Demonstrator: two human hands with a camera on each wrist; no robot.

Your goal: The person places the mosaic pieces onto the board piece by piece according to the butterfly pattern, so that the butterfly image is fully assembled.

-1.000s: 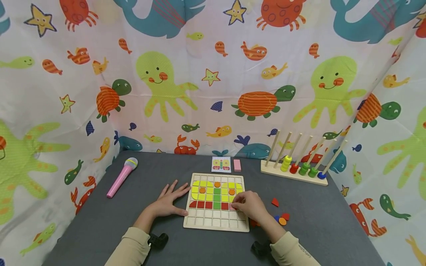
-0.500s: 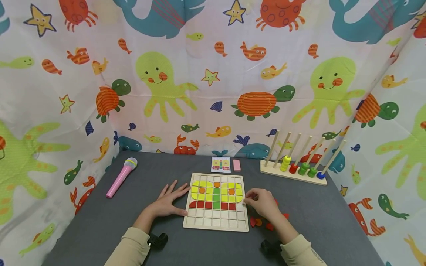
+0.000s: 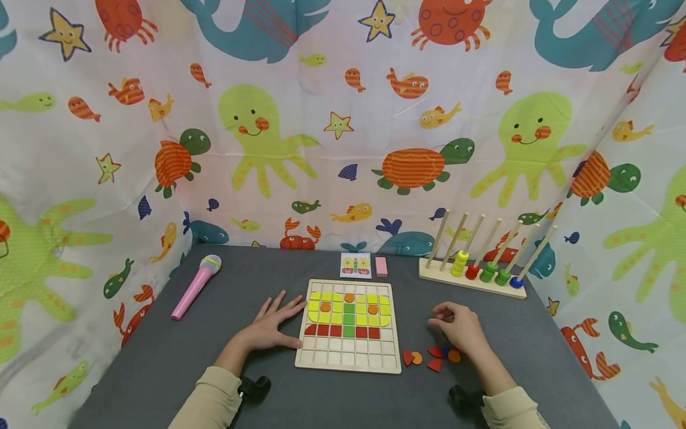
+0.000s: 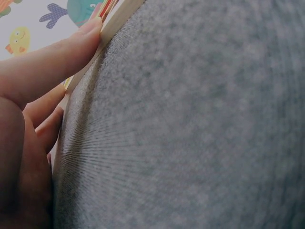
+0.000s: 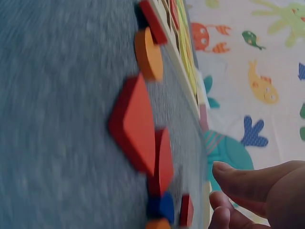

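Note:
A wooden grid board (image 3: pixel 347 359) lies on the table with yellow, orange, green and red flat pieces forming a symmetrical pattern in its upper rows. Spread fingers of my left hand (image 3: pixel 270 329) rest along the board's left edge; the left wrist view shows the thumb (image 4: pixel 76 50) against its side. To the right of the board my right hand (image 3: pixel 462 329) hovers with loosely bent fingers and nothing visible between them. Below it lie loose pieces: red quarter-shaped ones (image 3: pixel 435 365), orange discs (image 3: pixel 417 358) and a blue piece (image 5: pixel 161 207). A small red piece (image 5: pixel 187 210) shows farther back.
Behind the board are a pattern card (image 3: pixel 355 266) and a pink block (image 3: pixel 381 266). A pegged bead counter (image 3: pixel 471 280) stands at the back right. A pink toy microphone (image 3: pixel 196 287) lies at the left. A sea-animal curtain (image 3: pixel 332 173) surrounds the table.
My right hand has left the board's red row, where a red square now shows, and moved right over the loose pieces. My left hand has stayed in place.

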